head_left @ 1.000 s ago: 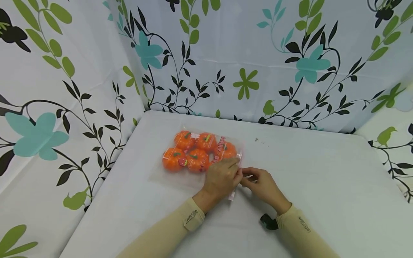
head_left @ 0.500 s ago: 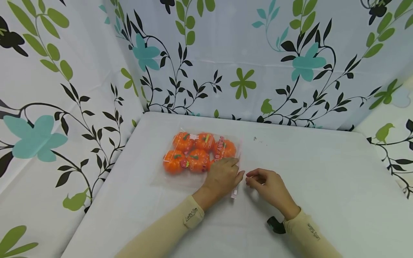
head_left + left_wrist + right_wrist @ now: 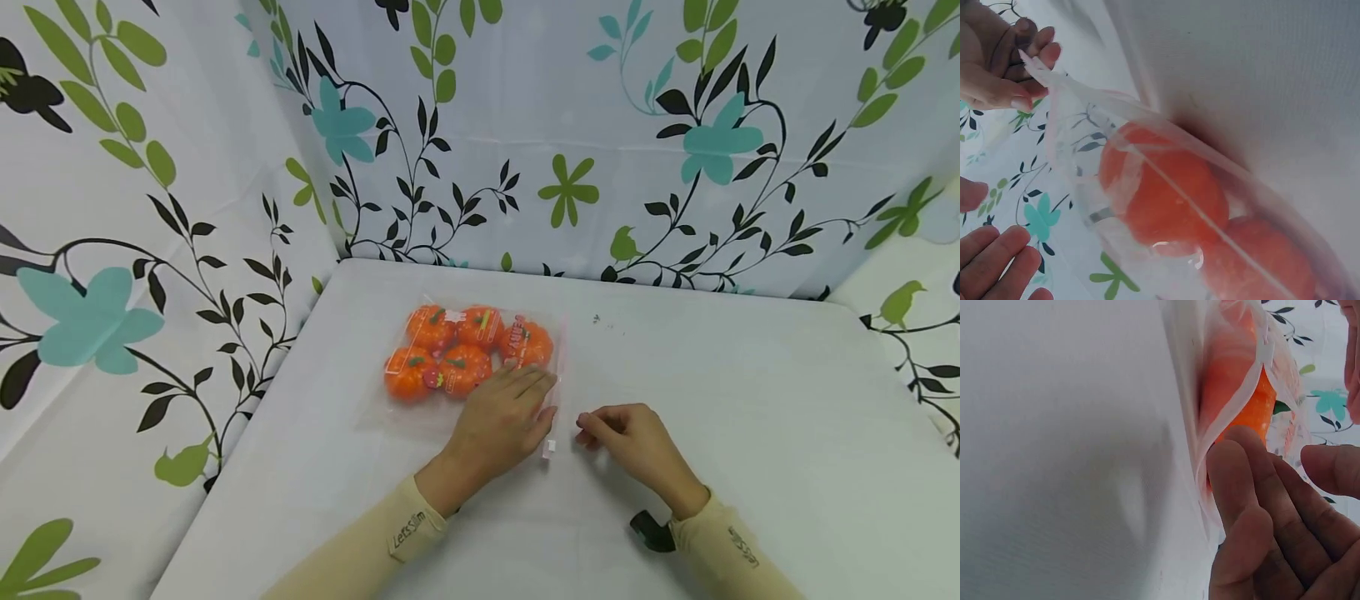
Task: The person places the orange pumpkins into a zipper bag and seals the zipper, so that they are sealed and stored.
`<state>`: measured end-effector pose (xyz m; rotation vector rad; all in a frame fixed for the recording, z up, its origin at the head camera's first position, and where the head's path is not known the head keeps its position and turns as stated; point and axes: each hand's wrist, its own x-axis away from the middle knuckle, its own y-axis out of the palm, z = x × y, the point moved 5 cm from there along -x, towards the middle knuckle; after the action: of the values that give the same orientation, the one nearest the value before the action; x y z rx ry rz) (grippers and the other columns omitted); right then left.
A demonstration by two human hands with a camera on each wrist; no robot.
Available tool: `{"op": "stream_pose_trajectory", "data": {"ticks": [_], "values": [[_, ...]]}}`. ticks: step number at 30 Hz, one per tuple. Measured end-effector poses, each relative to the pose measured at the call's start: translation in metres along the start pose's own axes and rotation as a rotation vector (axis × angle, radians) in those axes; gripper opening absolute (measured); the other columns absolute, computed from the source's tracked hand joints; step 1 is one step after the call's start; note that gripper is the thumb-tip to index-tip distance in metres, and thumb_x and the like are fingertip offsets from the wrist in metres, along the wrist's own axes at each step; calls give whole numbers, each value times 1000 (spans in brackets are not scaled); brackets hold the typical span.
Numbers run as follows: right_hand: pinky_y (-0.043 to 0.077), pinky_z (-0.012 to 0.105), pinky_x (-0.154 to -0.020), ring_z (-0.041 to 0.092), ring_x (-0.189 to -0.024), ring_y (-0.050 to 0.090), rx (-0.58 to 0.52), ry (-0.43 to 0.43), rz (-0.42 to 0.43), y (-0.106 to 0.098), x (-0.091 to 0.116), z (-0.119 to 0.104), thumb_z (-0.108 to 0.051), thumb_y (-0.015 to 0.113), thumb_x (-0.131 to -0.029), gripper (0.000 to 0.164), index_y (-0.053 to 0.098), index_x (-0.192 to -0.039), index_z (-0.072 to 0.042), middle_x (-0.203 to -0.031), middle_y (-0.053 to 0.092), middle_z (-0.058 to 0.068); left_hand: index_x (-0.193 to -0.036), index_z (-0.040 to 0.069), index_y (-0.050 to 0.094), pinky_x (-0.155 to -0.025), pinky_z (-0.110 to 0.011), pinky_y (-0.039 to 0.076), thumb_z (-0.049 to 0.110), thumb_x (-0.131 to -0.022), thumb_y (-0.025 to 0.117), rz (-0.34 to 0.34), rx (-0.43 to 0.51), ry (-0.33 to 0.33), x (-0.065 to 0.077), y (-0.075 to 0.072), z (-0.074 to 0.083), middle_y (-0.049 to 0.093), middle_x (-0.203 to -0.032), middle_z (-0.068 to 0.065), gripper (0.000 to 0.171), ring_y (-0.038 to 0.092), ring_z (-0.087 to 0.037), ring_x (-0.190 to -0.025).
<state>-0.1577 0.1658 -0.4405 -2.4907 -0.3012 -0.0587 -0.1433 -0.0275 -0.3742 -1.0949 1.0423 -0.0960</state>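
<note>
A clear zip bag (image 3: 401, 421) with pink print lies on the white table, holding several small orange pumpkins (image 3: 465, 371) with green stems. My left hand (image 3: 495, 425) lies over the bag's near right part, fingers straight toward its pink-edged mouth, covering part of the contents. To the right of that edge, my right hand (image 3: 637, 442) stays apart from the bag, fingers loosely bent and nothing between them. A small white tab (image 3: 551, 447) sits at the near end of the edge. In the right wrist view, the bag's mouth (image 3: 1235, 403) gapes beside my right fingers (image 3: 1233, 475).
The white table (image 3: 750, 400) meets a patterned cloth (image 3: 487, 125) with leaves and flowers at the back and left. A few small dark marks (image 3: 597, 319) show behind the bag's right side. A black device (image 3: 652, 532) sits at the right wrist.
My right hand has drawn away from the bag's edge, to the right and slightly nearer. My left hand has flattened and slid slightly left and nearer; its fingers no longer meet the right fingers.
</note>
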Motion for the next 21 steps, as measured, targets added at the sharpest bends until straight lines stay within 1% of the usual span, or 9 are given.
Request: {"op": "stream_pose_trajectory", "data": {"ticks": [4,8,11,13,15,18,21], "values": [[53,33,-59,21,-80,71,-88,25,-89,6,2,2,-34,62,-101,32,79,-95,-8,-85,76,3,-123,5,71,-107,-41,45,18,-88,77,-6,17,13,4,-10,5,72,-120,-6,38,66,-21,-117],[53,34,-56,24,-81,73,-163,22,-177,15,3,3,-36,59,-102,37,77,-102,-4,-89,76,7,-121,7,73,-109,-41,43,22,-86,81,-49,-16,36,7,-14,10,73,-117,-5,38,67,-19,-114],[52,33,-56,25,-82,74,-207,17,-231,22,3,3,-34,56,-104,37,75,-104,-2,-91,76,9,-116,10,76,-107,-40,45,26,-83,84,-97,-46,53,11,-12,13,75,-112,-2,37,69,-16,-109],[50,32,-55,26,-82,74,-234,15,-261,27,3,3,-31,54,-105,36,75,-105,-2,-92,77,10,-113,10,77,-104,-39,47,27,-81,86,-133,-46,54,15,-9,15,75,-109,-1,37,69,-15,-106],[49,31,-55,26,-82,74,-261,22,-283,31,3,3,-30,53,-106,36,75,-104,-2,-92,77,11,-110,10,78,-98,-35,51,28,-81,86,-153,-56,57,18,-7,17,75,-105,0,35,69,-13,-102],[47,29,-55,26,-81,74,-285,39,-299,36,5,3,-34,55,-104,38,76,-101,-3,-91,77,11,-106,10,79,-88,-29,55,26,-82,85,-174,-90,74,22,-3,23,74,-101,1,29,70,-12,-96],[46,28,-54,24,-81,74,-297,55,-302,39,6,4,-39,58,-102,41,78,-98,-4,-90,77,11,-98,12,79,-76,-24,57,19,-85,81,-182,-145,101,26,1,28,72,-94,4,15,69,-9,-88]]}}
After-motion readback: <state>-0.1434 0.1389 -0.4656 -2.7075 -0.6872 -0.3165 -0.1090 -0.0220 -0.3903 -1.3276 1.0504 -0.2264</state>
